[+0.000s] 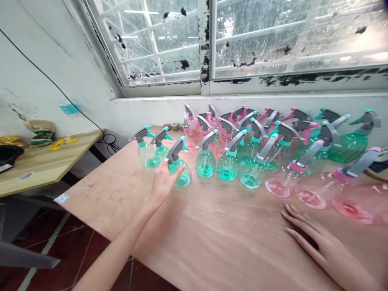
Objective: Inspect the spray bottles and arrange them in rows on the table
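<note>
My left hand [163,180] is closed around the neck of a green spray bottle [182,178], thumb on its near side; the far fingers are partly hidden. That bottle stands upright on the wooden table, its grey trigger head rising above my fingers. Just behind it are two more green spray bottles [146,153]. Palm down, my right hand [315,236] rests on the tabletop with its fingers stretched out, holding nothing. Beyond its fingertips stand clear pink spray bottles [311,194].
Several green and pink spray bottles [228,169] crowd the table [206,230] toward the wall. A window [151,40] is above them. At the left, a second table [39,173] holds a sack [41,131] and yellow items [63,142]. A black cable [109,141] hangs between the tables.
</note>
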`<action>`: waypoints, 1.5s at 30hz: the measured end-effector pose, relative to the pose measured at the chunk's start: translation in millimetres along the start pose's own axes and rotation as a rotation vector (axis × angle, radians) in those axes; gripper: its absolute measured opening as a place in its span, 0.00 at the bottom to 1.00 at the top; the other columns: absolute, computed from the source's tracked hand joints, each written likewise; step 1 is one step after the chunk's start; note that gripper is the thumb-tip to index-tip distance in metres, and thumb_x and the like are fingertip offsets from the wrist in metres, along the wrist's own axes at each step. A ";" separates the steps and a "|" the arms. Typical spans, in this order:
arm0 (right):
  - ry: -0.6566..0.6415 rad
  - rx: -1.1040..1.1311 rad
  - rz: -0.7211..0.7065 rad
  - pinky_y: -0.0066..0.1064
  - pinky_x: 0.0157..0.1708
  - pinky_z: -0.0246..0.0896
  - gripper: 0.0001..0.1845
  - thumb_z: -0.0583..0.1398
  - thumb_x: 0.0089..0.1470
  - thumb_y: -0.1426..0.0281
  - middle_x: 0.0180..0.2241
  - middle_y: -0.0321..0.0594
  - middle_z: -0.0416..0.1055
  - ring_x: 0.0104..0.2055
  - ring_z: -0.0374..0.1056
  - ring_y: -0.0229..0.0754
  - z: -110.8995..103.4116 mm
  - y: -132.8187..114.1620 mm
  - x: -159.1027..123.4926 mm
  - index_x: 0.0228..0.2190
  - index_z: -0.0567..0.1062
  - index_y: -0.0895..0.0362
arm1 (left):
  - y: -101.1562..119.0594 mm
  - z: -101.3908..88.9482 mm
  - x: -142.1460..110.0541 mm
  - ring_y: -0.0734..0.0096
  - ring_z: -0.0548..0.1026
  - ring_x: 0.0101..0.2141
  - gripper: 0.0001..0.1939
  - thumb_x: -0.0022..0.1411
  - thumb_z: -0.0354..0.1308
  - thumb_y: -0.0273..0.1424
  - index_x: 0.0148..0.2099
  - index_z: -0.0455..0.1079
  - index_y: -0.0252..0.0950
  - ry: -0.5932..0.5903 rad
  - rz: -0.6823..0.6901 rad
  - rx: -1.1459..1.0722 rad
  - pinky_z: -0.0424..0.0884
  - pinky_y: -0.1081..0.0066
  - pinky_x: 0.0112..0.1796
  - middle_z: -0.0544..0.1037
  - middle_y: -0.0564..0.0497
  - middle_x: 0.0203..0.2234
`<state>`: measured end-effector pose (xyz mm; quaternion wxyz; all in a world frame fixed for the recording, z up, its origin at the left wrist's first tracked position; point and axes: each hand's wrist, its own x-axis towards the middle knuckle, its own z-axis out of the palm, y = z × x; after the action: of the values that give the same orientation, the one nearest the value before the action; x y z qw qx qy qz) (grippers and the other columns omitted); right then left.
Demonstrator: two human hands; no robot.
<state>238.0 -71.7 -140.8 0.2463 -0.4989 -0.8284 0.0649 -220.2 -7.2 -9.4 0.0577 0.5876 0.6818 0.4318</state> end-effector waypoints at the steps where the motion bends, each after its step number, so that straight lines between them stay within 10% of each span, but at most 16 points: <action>1: -0.003 0.006 0.000 0.58 0.58 0.62 0.27 0.50 0.64 0.53 0.61 0.43 0.66 0.61 0.64 0.59 -0.5 -0.9 0.6 0.57 0.72 0.53 | 2.8 -7.5 -11.3 0.50 0.78 0.46 0.23 0.55 0.66 0.44 0.46 0.70 0.35 -0.011 -0.007 0.009 0.74 0.56 0.47 0.79 0.41 0.42; 6: -0.018 0.023 0.007 0.59 0.60 0.59 0.26 0.52 0.64 0.55 0.63 0.43 0.64 0.63 0.60 0.58 -0.2 -3.5 2.3 0.58 0.70 0.52 | 34.5 -18.1 -72.1 0.57 0.79 0.43 0.20 0.58 0.63 0.45 0.47 0.69 0.40 -0.131 0.055 0.027 0.75 0.61 0.44 0.78 0.48 0.41; 12: -0.051 0.042 0.014 0.55 0.63 0.55 0.24 0.51 0.66 0.59 0.64 0.44 0.61 0.65 0.57 0.55 -9.8 -15.5 8.4 0.58 0.70 0.53 | 83.9 20.2 -108.7 0.62 0.75 0.41 0.18 0.61 0.63 0.41 0.50 0.65 0.43 -0.327 0.252 -0.116 0.73 0.62 0.44 0.74 0.50 0.40; 23: -0.052 0.102 0.042 0.54 0.65 0.52 0.24 0.52 0.65 0.60 0.65 0.44 0.60 0.67 0.55 0.53 -17.6 -19.7 13.0 0.60 0.68 0.53 | 129.9 51.2 -90.9 0.48 0.65 0.59 0.42 0.54 0.68 0.39 0.66 0.51 0.47 -0.556 0.324 -0.391 0.65 0.49 0.57 0.63 0.42 0.61; 29: -0.054 0.090 0.044 0.54 0.64 0.53 0.24 0.52 0.66 0.60 0.65 0.44 0.60 0.67 0.54 0.52 -16.0 -20.2 14.3 0.60 0.67 0.53 | 145.2 63.8 -65.3 0.51 0.71 0.55 0.34 0.53 0.67 0.35 0.62 0.62 0.42 -0.767 0.435 -0.551 0.67 0.54 0.56 0.71 0.42 0.57; 45: -0.057 0.062 0.047 0.53 0.63 0.55 0.23 0.53 0.66 0.63 0.65 0.44 0.60 0.67 0.55 0.51 -19.9 -24.0 14.6 0.60 0.67 0.53 | 164.3 92.8 -65.9 0.70 0.74 0.28 0.05 0.55 0.59 0.28 0.37 0.69 0.36 -0.555 0.599 -0.547 0.72 0.70 0.32 0.74 0.52 0.28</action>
<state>222.8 -73.8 -110.1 0.2364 -0.5084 -0.8206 0.1105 -22.3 -25.4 12.7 0.2626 0.8141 0.3035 0.4198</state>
